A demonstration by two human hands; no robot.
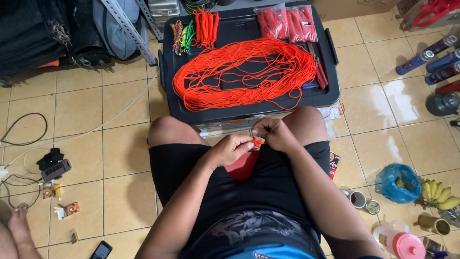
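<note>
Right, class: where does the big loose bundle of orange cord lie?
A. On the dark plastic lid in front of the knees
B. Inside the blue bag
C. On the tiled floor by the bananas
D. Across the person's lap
A: the orange cord is spread over the dark plastic lid just beyond the knees.

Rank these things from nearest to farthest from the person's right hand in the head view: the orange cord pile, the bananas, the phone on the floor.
From the right hand:
1. Orange cord pile, just ahead of the hand, on the black lid.
2. Bananas, on the floor far to the right.
3. Phone, on the floor at the lower left, beyond the left hand.
</note>
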